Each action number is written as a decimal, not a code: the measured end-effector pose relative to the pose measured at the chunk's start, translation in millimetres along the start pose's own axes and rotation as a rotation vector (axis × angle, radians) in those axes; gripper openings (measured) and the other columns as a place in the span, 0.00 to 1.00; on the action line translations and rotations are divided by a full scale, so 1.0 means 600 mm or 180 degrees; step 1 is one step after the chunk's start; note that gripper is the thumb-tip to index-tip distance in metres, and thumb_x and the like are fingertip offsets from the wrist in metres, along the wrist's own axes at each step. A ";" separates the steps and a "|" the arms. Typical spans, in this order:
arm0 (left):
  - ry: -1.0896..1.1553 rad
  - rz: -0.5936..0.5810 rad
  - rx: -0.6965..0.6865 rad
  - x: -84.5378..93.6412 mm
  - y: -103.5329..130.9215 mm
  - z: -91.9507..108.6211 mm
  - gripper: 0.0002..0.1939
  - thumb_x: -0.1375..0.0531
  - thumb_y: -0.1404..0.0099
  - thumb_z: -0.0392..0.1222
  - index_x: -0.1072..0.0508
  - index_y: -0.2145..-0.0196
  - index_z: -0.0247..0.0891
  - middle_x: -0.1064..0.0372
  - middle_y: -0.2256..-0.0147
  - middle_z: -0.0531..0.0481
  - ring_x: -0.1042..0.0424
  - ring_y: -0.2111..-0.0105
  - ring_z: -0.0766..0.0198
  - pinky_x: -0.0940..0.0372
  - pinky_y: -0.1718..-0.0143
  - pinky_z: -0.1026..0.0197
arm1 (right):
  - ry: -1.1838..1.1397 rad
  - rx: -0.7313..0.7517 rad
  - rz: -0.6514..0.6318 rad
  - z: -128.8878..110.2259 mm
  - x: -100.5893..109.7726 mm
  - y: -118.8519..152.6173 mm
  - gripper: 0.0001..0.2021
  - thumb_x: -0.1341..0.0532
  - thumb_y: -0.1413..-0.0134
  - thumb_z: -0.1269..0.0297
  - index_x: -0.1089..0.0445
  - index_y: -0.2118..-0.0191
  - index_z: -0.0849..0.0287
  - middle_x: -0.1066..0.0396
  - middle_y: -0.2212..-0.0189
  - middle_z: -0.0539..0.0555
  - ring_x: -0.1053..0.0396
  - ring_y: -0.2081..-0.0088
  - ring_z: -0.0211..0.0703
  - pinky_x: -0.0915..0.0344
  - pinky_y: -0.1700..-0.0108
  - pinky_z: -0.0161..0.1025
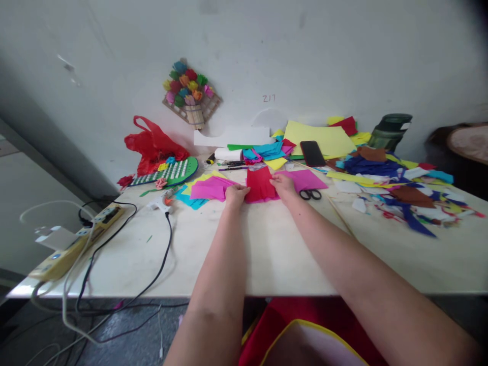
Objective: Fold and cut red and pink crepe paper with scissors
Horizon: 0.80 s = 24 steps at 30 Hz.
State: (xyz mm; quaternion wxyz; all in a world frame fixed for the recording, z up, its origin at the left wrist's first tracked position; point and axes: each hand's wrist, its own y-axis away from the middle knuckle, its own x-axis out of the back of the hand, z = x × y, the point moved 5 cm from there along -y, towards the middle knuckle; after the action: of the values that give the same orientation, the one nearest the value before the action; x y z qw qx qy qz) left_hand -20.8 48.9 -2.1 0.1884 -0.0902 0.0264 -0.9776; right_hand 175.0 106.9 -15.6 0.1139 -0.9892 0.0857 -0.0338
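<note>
A red sheet of crepe paper (261,184) is held flat over the table between my two hands. My left hand (237,194) pinches its lower left edge, and my right hand (283,184) grips its right side. Pink paper (211,188) lies just left of my left hand, over yellow and blue sheets. More pink paper (307,179) lies beyond my right hand, and a pink edge shows under the red sheet. Black-handled scissors (310,194) rest right of my right hand, their blades hidden.
A hot glue gun (162,203) and its cable lie left, near a power strip (76,241). Paper scraps (412,195) crowd the right side, with a phone (312,153) and green bottle (391,131) behind. A red plastic bag (150,145) stands at the back left.
</note>
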 end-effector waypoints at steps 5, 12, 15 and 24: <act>-0.0097 0.0041 0.0057 0.002 -0.001 -0.002 0.07 0.35 0.61 0.38 0.26 0.79 0.34 0.32 0.82 0.49 0.32 0.77 0.63 0.37 0.72 0.62 | 0.0117 -0.0052 -0.0125 -0.005 -0.001 0.004 0.18 0.39 0.63 0.66 0.31 0.60 0.60 0.31 0.75 0.49 0.32 0.72 0.39 0.35 0.66 0.40; 0.0148 0.0016 -0.0028 0.000 -0.001 0.002 0.12 0.38 0.60 0.30 0.26 0.72 0.33 0.31 0.79 0.51 0.31 0.76 0.65 0.36 0.71 0.64 | -0.0013 0.0110 -0.0196 -0.016 -0.001 0.013 0.30 0.41 0.64 0.72 0.37 0.48 0.56 0.34 0.74 0.46 0.37 0.74 0.33 0.37 0.68 0.33; 0.0289 -0.0086 -0.0009 -0.003 -0.003 0.000 0.19 0.38 0.60 0.28 0.27 0.66 0.32 0.31 0.78 0.51 0.31 0.77 0.65 0.35 0.71 0.63 | 0.0094 0.0061 -0.0341 -0.014 -0.005 0.013 0.23 0.43 0.63 0.73 0.30 0.54 0.59 0.32 0.73 0.49 0.38 0.75 0.33 0.38 0.71 0.33; 0.0027 -0.0170 0.0205 -0.010 -0.019 -0.021 0.16 0.38 0.62 0.28 0.24 0.70 0.33 0.28 0.75 0.48 0.28 0.70 0.59 0.34 0.65 0.61 | 0.0526 -0.0150 -0.0464 -0.006 -0.003 0.011 0.17 0.45 0.62 0.72 0.26 0.63 0.60 0.31 0.79 0.49 0.43 0.82 0.33 0.42 0.76 0.34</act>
State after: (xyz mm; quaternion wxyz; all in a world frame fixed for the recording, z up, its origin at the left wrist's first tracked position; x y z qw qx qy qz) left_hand -21.9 61.7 -14.2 0.1649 -0.0806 -0.0067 -0.9830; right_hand 171.7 100.1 -13.7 0.0805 -0.9891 0.0234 -0.1214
